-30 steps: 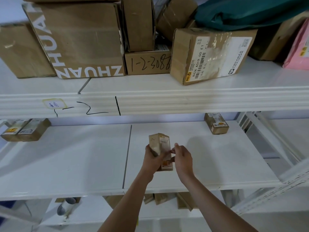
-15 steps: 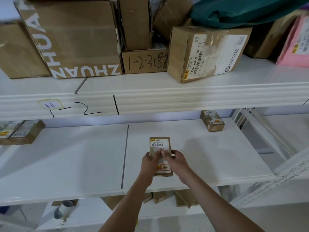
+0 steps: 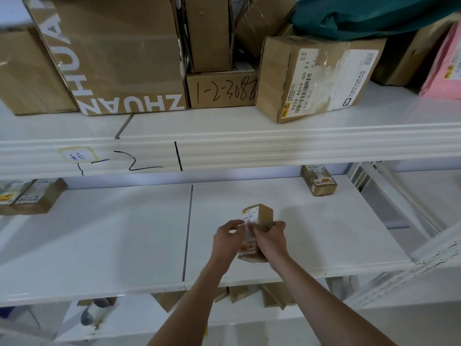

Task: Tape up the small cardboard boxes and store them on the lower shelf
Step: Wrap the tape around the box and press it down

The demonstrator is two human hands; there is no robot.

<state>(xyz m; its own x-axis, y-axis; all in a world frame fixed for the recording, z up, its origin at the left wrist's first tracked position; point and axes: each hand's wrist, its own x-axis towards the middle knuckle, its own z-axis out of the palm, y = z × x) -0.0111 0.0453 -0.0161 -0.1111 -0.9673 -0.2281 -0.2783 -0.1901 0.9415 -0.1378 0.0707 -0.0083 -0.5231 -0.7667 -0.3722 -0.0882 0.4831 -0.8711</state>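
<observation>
Cardboard box (image 3: 259,221) gripped by both hands, left (image 3: 225,239) and right (image 3: 270,239), arms outstretched.

A single head-worn wide-angle view looks forward and down at white shelving from close range. The upper shelf (image 3: 274,131) fills the top, the lower shelf (image 3: 99,245) the middle, and both forearms reach in from the bottom edge.

The big carton (image 3: 112,53) on the upper shelf carries white letters "ZHUAN", seen upside down. A smaller box (image 3: 222,91) beside it has handwritten "1-2-308" — the last digit is unclear. The label (image 3: 303,88) on the tilted box (image 3: 274,78) reads "842A A019-00 E1".
</observation>
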